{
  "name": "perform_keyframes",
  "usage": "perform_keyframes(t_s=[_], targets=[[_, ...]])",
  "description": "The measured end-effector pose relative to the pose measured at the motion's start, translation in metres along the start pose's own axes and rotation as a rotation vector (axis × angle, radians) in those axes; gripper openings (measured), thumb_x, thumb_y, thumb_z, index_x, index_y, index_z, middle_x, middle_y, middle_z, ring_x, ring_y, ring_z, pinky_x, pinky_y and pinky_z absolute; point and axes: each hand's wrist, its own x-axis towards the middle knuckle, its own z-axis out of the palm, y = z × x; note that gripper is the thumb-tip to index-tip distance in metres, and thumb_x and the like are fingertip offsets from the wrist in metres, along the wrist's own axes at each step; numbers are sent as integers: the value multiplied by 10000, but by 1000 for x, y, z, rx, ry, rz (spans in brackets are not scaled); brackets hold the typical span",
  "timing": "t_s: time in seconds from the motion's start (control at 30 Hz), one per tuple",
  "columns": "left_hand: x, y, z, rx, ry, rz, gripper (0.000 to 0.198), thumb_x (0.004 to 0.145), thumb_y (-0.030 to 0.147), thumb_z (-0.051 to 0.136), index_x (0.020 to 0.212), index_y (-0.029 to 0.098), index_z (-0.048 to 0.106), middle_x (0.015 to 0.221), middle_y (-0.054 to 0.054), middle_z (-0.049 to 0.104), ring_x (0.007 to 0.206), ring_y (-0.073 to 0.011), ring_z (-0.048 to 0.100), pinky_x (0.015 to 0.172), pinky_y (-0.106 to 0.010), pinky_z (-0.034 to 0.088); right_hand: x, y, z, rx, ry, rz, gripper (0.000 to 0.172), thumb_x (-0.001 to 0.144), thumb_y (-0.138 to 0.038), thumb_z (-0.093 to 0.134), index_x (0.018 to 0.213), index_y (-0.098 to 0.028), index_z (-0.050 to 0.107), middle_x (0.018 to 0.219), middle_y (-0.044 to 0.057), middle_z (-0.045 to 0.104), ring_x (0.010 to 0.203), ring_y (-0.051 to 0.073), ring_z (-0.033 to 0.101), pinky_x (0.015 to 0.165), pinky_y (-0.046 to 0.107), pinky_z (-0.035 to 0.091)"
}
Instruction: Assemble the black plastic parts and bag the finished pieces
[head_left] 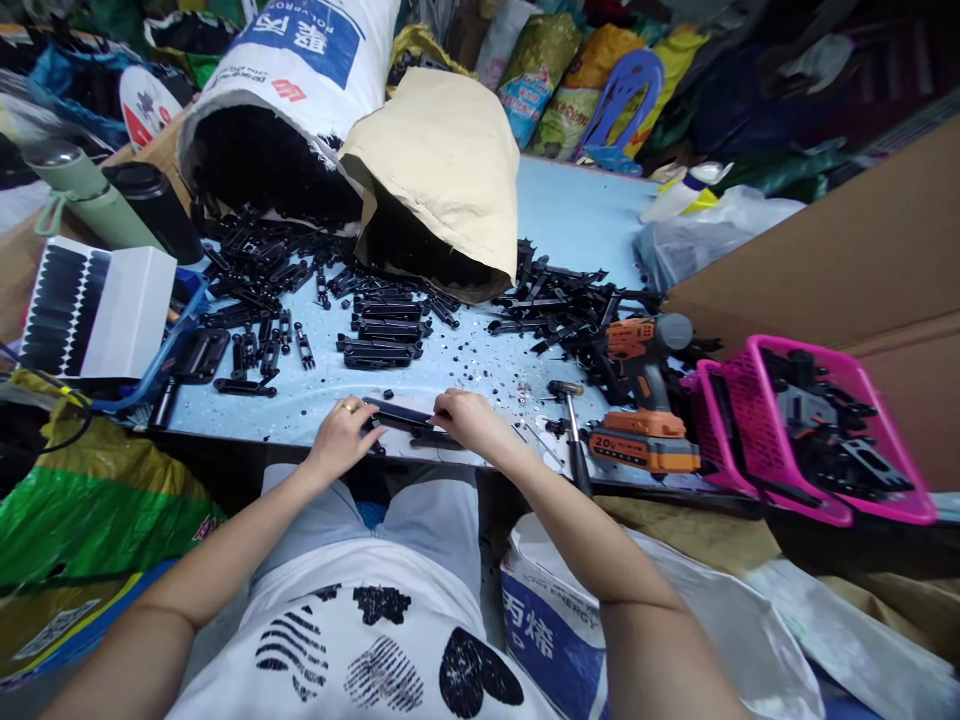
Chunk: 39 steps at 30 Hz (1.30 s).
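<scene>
A long black plastic part (pixel 401 411) lies near the front edge of the table, between my two hands. My left hand (pixel 344 432) grips its left end, with a ring on one finger. At the right end, the fingertips of my right hand (pixel 466 418) pinch the same part. Just beyond, several similar black parts (pixel 386 328) lie in a neat row. Smaller black pieces (pixel 259 345) are grouped to the left. My fingers hide both ends of the held part.
A hammer (pixel 571 420) and an orange cordless drill (pixel 645 390) stand right of my hands. Pink baskets (pixel 840 400) hold black parts at the far right. A paper sack (pixel 442 170) and a white sack (pixel 300 80) lie open behind loose parts. Bottles (pixel 82 185) stand left.
</scene>
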Motion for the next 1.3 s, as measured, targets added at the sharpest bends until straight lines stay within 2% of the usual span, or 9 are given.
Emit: perform_keyframes(t_s=[0.13, 0.3, 0.43, 0.57, 0.73, 0.87, 1.0, 1.2, 1.3], targets=[[-2, 6, 5, 6, -22, 12, 180, 837, 261, 541, 951, 197, 666, 946, -92, 633, 917, -223, 585, 863, -362, 452, 2, 2, -3, -34, -12, 34, 98, 832, -245, 622, 816, -166, 678, 857, 82, 670, 788, 190, 617, 637, 245, 366], [19, 0, -6, -563, 106, -412, 314, 694, 444, 682, 813, 153, 680, 716, -38, 639, 626, -142, 566, 635, -271, 462, 8, 1, -10, -48, -55, -74, 85, 820, -237, 639, 813, -168, 687, 861, 81, 682, 803, 191, 623, 654, 244, 379], [32, -2, -14, -858, 86, -637, 447, 495, 476, 793, 735, 118, 677, 615, -7, 601, 533, -88, 507, 539, -218, 400, 10, -3, -6, -122, -70, -94, 91, 827, -206, 619, 820, -145, 687, 870, 108, 680, 771, 203, 632, 638, 257, 383], [34, 1, -16, -822, 92, -625, 424, 454, 438, 814, 697, 118, 679, 583, 4, 598, 521, -79, 492, 537, -213, 389, 13, -1, 3, -142, -98, -134, 92, 824, -188, 615, 828, -134, 689, 868, 118, 685, 760, 203, 640, 627, 252, 383], [41, 4, -16, -653, -64, -601, 346, 485, 394, 802, 675, 131, 682, 521, 15, 567, 485, -84, 444, 504, -225, 355, 34, 6, 5, 11, -112, -166, 238, 877, -345, 558, 903, -161, 706, 842, 94, 695, 791, 195, 639, 665, 245, 416], [49, 4, -11, -629, -74, -581, 365, 478, 343, 812, 731, 131, 656, 517, 45, 520, 494, -75, 440, 500, -206, 326, 74, -5, 18, 144, 59, -386, 268, 867, -165, 533, 1109, -175, 646, 1083, 89, 639, 969, 164, 596, 802, 239, 419], [53, 1, -14, -612, -61, -634, 409, 495, 326, 814, 814, 137, 641, 558, 44, 514, 489, -68, 434, 461, -191, 277, 94, 2, 29, 170, -59, -486, 186, 797, -95, 581, 936, -139, 697, 933, 65, 648, 850, 136, 590, 769, 221, 419], [54, -16, -15, -567, -89, -674, 386, 539, 361, 784, 824, 147, 634, 589, 31, 523, 492, -79, 434, 444, -195, 254, 28, 88, 20, 124, -16, -120, 140, 814, -179, 594, 894, -129, 698, 877, 76, 652, 781, 166, 599, 738, 260, 450], [51, -26, -7, -476, -72, -556, 364, 586, 379, 757, 830, 143, 627, 559, 49, 490, 500, -83, 435, 493, -200, 308, -11, 103, 27, 103, 154, -25, 263, 844, -264, 583, 1063, -139, 658, 1041, 120, 630, 949, 221, 599, 845, 324, 461]])
